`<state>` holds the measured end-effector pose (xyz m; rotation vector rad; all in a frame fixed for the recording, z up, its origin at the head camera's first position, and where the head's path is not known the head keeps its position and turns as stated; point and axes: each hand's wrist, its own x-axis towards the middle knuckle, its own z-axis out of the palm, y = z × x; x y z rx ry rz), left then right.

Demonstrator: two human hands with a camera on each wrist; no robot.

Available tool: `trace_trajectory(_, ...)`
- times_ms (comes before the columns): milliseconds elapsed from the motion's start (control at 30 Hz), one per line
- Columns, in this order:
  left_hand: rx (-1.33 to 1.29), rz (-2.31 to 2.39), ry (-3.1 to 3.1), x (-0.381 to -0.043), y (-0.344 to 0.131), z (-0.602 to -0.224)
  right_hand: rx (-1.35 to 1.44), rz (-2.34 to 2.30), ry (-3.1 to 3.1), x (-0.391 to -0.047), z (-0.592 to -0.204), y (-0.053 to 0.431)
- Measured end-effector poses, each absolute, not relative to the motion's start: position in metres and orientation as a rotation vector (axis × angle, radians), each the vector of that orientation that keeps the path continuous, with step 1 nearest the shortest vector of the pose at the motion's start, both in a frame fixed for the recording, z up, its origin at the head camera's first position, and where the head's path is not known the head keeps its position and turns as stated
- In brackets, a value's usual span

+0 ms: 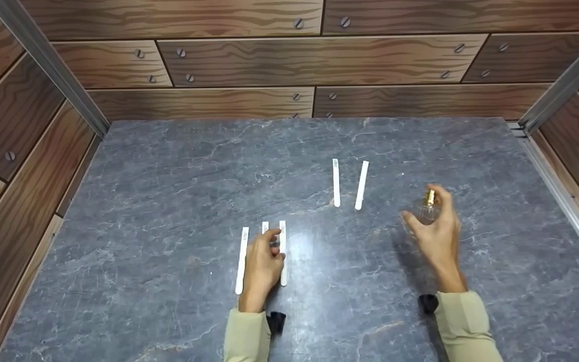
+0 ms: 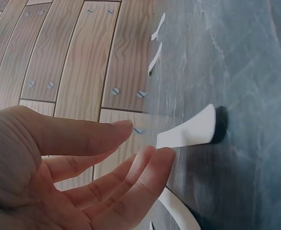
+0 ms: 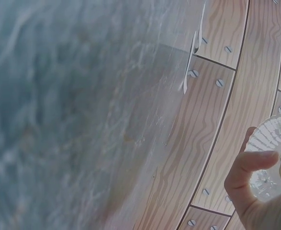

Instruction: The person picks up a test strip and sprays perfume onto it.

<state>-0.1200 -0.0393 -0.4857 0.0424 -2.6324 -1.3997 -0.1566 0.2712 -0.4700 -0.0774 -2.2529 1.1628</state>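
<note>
In the head view my right hand [image 1: 439, 234] grips a clear glass perfume bottle [image 1: 427, 213] above the table, with a finger at its gold spray top [image 1: 430, 196]. The right wrist view shows the ribbed glass of the perfume bottle [image 3: 269, 136] against the thumb. My left hand [image 1: 263, 261] hovers over three white paper test strips, its fingers loosely bent with nothing between them. Of these, the left strip [image 1: 242, 259] and right strip [image 1: 283, 266] show beside the hand, while the middle strip [image 1: 265, 225] is mostly hidden beneath it.
Farther back lie two more white strips, one [image 1: 336, 183] upright in view and one [image 1: 362, 185] slightly slanted. The grey marbled table [image 1: 169, 166] is bounded by wood-patterned walls [image 1: 239, 63] and a metal rail [image 1: 571, 206] on the right.
</note>
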Motion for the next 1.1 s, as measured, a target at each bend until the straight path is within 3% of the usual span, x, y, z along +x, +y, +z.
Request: trace_trajectory(1100,0.06,-1.17,-2.675,-0.106,-0.036,-0.5,-0.11,1.175,-2.264,-0.154,-0.469,0.272)
